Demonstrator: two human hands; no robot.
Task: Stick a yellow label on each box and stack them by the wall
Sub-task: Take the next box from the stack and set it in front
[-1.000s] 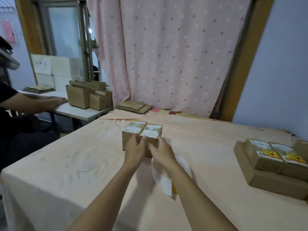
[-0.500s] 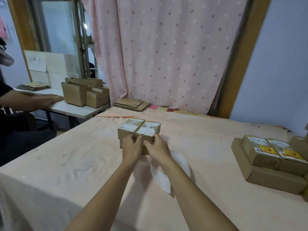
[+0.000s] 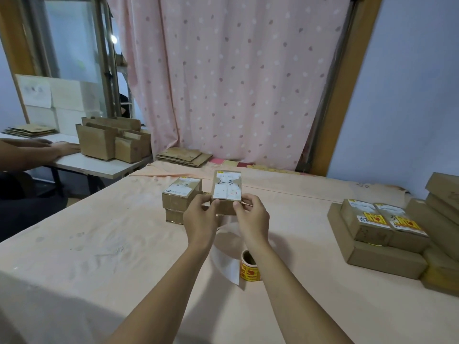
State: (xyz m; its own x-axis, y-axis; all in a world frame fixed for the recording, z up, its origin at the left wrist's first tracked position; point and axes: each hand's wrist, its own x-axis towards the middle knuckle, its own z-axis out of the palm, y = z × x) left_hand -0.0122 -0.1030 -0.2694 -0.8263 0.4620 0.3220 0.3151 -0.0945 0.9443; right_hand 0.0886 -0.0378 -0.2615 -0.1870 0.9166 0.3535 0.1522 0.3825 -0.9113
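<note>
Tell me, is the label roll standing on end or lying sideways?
Standing on end: the label roll has its cardboard core opening upward, with yellow labels wrapped around its side.

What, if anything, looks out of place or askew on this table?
Nothing damaged or spilled. The one untidy thing: a long white backing strip trails loose from the label roll, curling across the table beneath the forearms. The box marked 2-3, held by the left hand and right hand, carries no yellow label yet.
</note>
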